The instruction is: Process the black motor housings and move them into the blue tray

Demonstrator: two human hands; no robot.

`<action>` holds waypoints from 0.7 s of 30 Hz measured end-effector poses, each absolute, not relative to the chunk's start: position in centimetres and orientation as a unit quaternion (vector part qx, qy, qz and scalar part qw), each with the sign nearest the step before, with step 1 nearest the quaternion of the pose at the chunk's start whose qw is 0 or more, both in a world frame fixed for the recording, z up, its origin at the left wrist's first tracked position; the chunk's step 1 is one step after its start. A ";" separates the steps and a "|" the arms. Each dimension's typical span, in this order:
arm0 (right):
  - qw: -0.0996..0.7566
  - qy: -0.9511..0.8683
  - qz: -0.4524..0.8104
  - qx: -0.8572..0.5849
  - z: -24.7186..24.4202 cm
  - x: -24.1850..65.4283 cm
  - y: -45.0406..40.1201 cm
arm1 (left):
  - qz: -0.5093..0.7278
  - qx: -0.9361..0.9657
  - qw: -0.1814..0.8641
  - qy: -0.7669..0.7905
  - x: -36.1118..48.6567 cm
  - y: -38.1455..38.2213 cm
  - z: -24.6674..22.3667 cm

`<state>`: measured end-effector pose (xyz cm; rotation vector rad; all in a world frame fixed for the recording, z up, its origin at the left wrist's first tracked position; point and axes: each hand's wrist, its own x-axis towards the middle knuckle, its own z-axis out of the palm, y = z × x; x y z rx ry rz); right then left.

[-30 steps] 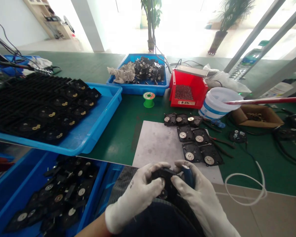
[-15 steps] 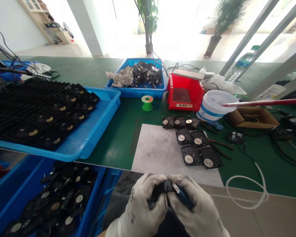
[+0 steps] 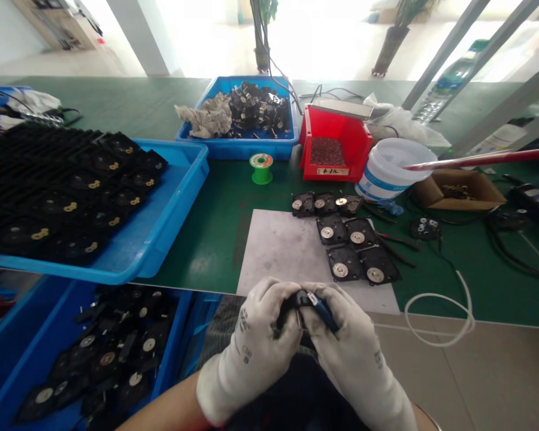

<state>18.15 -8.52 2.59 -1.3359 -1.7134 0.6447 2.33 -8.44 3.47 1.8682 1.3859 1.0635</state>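
Note:
In white work gloves, my left hand (image 3: 263, 344) and my right hand (image 3: 353, 353) meet just below the bench edge. My left fingers are curled around a black plastic part (image 3: 302, 298), mostly hidden by the gloves. A slim dark blue tool (image 3: 324, 312) with a pale end lies in my closed right hand, beside that part. Its working tip cannot be made out. Nearest on the bench are several black mechanism plates (image 3: 344, 263) with silver discs, partly on a white paper sheet (image 3: 273, 251).
On the left, a blue tray (image 3: 175, 221) holds rows of black housings; below it, a blue bin (image 3: 168, 365) holds loose plates. Farther back stand another blue tray (image 3: 251, 149), a green solder spool (image 3: 262, 170), a red bin (image 3: 336, 173) and a white bucket (image 3: 379, 179). Pliers (image 3: 397, 248) lie right.
My view has tilted down, so the bench and my hands sit higher in the picture. Both hands keep hold of the black part and blue tool, with the grip little changed.

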 end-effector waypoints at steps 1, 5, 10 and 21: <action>0.424 -0.675 0.265 -0.543 2.5 18.1 -8.3 | 0.405 0.695 0.293 0.516 2.4 -8.2 3.3; 0.363 -0.614 0.408 -0.571 2.6 18.6 -7.2 | 0.412 0.579 0.445 0.544 2.5 -7.6 2.7; 0.294 -0.513 0.536 -0.603 3.1 19.7 -6.8 | 0.421 0.332 0.633 0.558 2.0 -7.7 2.8; 0.332 -0.498 0.540 -0.592 1.7 20.5 -8.1 | 0.366 0.427 0.643 0.519 -0.3 -11.0 4.6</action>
